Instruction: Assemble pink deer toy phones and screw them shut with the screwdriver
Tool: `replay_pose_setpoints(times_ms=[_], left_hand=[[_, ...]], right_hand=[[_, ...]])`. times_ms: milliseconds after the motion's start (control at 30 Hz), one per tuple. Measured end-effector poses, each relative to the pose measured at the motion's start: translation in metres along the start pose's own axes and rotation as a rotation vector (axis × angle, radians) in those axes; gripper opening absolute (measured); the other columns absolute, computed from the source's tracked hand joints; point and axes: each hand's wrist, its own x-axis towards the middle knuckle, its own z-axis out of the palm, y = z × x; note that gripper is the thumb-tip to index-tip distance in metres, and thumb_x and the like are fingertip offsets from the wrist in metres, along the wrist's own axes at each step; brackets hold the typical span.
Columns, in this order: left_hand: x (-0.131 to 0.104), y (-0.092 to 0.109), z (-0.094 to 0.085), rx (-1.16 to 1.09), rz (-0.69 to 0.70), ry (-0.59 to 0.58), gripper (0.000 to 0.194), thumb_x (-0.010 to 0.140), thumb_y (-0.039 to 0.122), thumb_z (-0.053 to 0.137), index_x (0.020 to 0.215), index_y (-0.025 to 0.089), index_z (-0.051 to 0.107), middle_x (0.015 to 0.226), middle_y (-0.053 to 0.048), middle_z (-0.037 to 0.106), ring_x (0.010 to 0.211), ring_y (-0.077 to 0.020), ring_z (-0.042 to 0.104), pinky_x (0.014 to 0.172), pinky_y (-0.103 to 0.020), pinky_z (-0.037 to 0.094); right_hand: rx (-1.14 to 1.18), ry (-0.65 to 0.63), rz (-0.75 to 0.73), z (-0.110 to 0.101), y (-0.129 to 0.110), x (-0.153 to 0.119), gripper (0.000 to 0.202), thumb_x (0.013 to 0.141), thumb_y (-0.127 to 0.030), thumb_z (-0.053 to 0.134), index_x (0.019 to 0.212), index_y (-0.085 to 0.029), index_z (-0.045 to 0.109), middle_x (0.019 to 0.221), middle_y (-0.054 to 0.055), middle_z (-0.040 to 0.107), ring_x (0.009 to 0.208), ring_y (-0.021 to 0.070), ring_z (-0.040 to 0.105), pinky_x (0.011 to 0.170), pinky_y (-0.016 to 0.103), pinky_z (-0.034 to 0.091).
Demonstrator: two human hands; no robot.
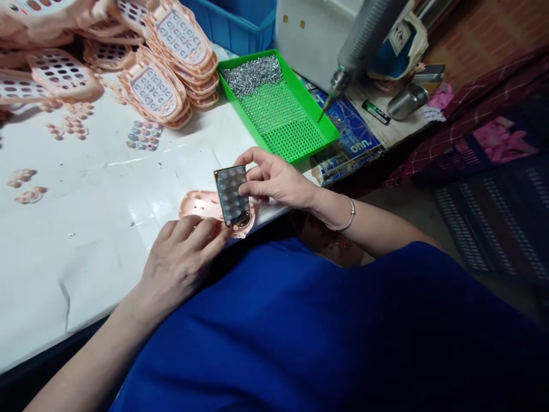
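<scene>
In the head view, my right hand (pixel 278 180) pinches a small dark circuit board (pixel 231 191) between thumb and fingers and holds it tilted up. Rows of pale round dots cover the board's face, and dark wiring shows at its lower edge. Behind and under the board lies a pink plastic toy phone shell (pixel 199 205), hollow side up, at the table's near edge. My left hand (pixel 189 246) is closed over the shell's near side, with its fingertips beside the board's lower corner. The fingers' undersides are hidden.
A green tray (pixel 295 151) holds many small screws (pixel 253 74). Above its right side hangs an electric screwdriver (pixel 343 74). Stacked pink phone shells (pixel 184 40) stand at the back left, near colourful button pieces (pixel 144 135). A blue bin (pixel 240 26) sits behind.
</scene>
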Motion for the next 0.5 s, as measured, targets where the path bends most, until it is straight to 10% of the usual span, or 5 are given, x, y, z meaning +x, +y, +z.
replay_pose_setpoints(times_ms=[500], left_hand=[[0.001, 0.001, 0.003, -0.004, -0.048, 0.050, 0.048, 0.089, 0.004, 0.048, 0.132, 0.024, 0.057, 0.094, -0.010, 0.074, 0.080, -0.0289, 0.065, 0.062, -0.039, 0.045]], right_hand=[[-0.078, 0.010, -0.026, 0.014, 0.004, 0.000, 0.010, 0.106, -0.022, 0.052, 0.111, -0.017, 0.045, 0.063, -0.012, 0.044, 0.047, 0.0016, 0.036, 0.049, 0.013, 0.032]])
